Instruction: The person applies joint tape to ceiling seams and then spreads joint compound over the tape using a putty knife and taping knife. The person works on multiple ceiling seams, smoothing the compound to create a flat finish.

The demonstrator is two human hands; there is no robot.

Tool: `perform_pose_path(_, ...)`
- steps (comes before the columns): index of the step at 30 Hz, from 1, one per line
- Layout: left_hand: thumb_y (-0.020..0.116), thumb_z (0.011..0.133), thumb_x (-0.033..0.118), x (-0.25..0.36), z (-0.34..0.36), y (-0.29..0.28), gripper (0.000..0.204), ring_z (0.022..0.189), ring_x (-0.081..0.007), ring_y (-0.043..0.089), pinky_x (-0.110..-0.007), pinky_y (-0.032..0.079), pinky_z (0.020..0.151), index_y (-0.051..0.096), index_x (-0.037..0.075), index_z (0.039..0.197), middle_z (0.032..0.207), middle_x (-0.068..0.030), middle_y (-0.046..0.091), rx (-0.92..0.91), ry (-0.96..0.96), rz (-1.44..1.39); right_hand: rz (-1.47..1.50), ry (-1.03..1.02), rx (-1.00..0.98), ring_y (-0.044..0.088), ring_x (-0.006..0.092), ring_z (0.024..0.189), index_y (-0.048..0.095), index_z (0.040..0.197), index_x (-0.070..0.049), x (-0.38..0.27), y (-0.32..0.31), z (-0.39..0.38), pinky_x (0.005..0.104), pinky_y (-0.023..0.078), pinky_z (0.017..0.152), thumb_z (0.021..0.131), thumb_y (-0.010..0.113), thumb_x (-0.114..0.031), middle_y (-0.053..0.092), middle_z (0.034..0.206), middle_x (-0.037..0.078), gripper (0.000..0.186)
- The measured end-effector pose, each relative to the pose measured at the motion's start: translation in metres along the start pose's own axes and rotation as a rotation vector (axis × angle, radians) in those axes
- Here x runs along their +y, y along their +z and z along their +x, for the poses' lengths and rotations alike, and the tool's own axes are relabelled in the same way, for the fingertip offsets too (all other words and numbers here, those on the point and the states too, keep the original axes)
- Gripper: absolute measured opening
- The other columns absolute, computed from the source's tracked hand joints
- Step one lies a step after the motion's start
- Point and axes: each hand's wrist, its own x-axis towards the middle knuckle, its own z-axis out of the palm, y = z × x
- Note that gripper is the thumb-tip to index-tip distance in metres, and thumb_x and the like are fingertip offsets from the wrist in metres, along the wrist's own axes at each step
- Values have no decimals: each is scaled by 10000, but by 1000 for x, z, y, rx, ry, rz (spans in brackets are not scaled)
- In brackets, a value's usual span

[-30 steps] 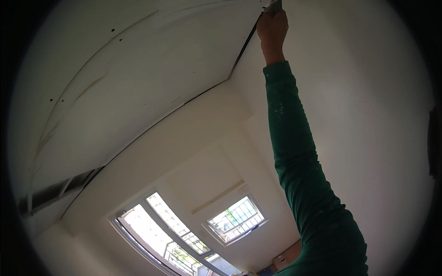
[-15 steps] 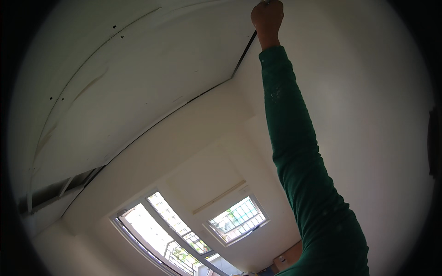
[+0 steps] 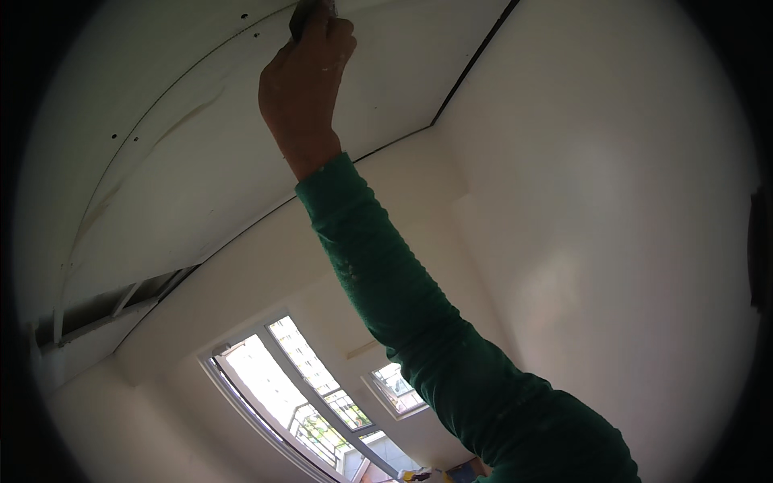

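Observation:
My right hand (image 3: 310, 92), in a green sleeve, is raised to the white ceiling board (image 3: 266, 169). Its fingers are closed round a dark flat tool (image 3: 303, 18), perhaps a putty knife, which the upper edge of the picture cuts off. A thin seam line (image 3: 173, 78) curves across the board and meets the tool near the top. Pale smears and small dark screw holes (image 3: 114, 136) lie beside that seam. I cannot see my left hand.
A dark gap (image 3: 475, 60) runs between ceiling and the right wall (image 3: 596, 201). At far left the ceiling has a rectangular opening (image 3: 105, 310) with framing inside. Below are a tall window (image 3: 258, 374) and a small window (image 3: 397, 388).
My right hand has moved left and lower in the picture, from near the wall corner to the ceiling seam, with the tool now showing more. The view has shifted slightly.

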Motion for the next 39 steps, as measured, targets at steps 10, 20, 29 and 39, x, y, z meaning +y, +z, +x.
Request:
perform_pose_path(10,525,1083,328,-9,5,17,467,1109,-443,675,-494,561,896,557,-49,1357,1209,-296,682,-37,38,-102,-38,-19,-242,489,430,1093,397,1397,129,40,-82,35,535,466,948,888,453,112,501,1204,276,513)
perform_pose_path(20,523,1085,331,-11,14,27,472,1112,-442,674,-493,561,896,553,-50,1363,1213,-295,681,-79,74,-125,-465,75,10,623,417,956,519,1269,174,156,-181,202,499,523,856,1003,511,-31,618,1095,324,336)
perform_pose_path(29,520,1087,333,-16,10,26,477,1115,-441,674,-493,562,897,549,-50,1368,1216,-295,681,-66,52,-107,-398,-33,-26,639,418,1051,501,1398,129,138,-149,175,473,528,916,1038,467,-60,621,1211,322,408)
perform_pose_path(39,517,1089,336,-31,-8,18,482,1119,-440,674,-493,563,897,544,-51,1374,1219,-295,680,-33,-17,-59,-181,-144,-61,554,437,1134,478,1406,167,44,-57,59,500,494,993,976,499,38,538,1251,325,449)
